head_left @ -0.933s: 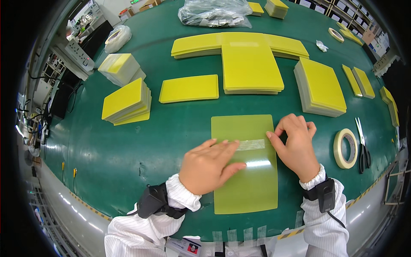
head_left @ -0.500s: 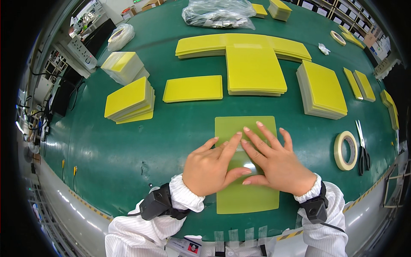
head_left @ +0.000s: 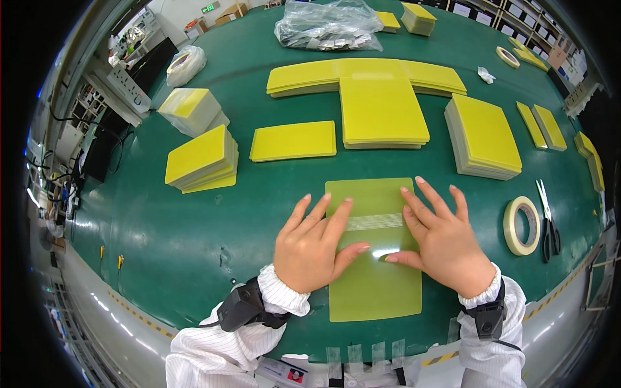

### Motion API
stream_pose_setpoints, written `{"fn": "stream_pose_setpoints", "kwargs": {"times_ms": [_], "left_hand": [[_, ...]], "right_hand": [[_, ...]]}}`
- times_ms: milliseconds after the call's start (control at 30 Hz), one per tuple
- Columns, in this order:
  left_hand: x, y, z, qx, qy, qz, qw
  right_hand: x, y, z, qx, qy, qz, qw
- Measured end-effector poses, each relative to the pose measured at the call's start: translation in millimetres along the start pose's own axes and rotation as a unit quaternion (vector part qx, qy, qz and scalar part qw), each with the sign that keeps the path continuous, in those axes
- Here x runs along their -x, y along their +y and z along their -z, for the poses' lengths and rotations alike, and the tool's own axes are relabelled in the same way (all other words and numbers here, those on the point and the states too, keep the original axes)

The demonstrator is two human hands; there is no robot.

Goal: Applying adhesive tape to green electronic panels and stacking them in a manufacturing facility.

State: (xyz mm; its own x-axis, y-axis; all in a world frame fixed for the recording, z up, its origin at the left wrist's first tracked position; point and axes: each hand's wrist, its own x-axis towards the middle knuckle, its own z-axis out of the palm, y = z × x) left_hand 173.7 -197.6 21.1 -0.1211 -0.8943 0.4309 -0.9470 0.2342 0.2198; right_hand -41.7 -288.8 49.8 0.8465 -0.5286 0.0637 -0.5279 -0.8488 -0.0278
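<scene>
A translucent yellow-green sheet (head_left: 375, 291) lies flat on the green table in front of me. Across its upper half runs a strip of clear, ribbed tape (head_left: 374, 222). My left hand (head_left: 310, 242) rests at the sheet's left edge, fingers spread, with its index finger near the tape's left end. On the right edge lies my right hand (head_left: 443, 236), also spread, its fingertips by the tape's right end. Both thumbs point inward over the sheet below the tape. Neither hand grips anything.
Yellow sheet stacks stand beyond: a T-shaped group (head_left: 383, 113), a flat stack (head_left: 293, 141), a left pile (head_left: 199, 158) and a right pile (head_left: 485, 136). A tape roll (head_left: 521, 226) and scissors (head_left: 549, 226) lie at right. Tape strips (head_left: 355, 361) hang from the near edge.
My hands have moved apart from the sheet's middle toward its two side edges. The tape strip between them has come into fuller view.
</scene>
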Motion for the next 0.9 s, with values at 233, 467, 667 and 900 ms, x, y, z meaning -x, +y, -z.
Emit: {"fn": "stream_pose_setpoints", "kwargs": {"times_ms": [233,467,667,900], "left_hand": [[3,9,-5,0.078,-0.162,-0.132,0.975],[3,13,-10,0.063,-0.179,-0.118,0.975],[4,16,-10,0.021,-0.136,-0.091,0.986],[6,20,-6,-0.062,-0.104,0.023,0.992]], "right_hand": [[-8,-9,-25,-0.059,0.016,0.043,0.997],[-5,0,-27,-0.098,-0.041,0.035,0.994],[-4,0,-27,-0.112,-0.038,0.043,0.992],[-1,0,-29,-0.093,-0.017,0.046,0.994]]}}
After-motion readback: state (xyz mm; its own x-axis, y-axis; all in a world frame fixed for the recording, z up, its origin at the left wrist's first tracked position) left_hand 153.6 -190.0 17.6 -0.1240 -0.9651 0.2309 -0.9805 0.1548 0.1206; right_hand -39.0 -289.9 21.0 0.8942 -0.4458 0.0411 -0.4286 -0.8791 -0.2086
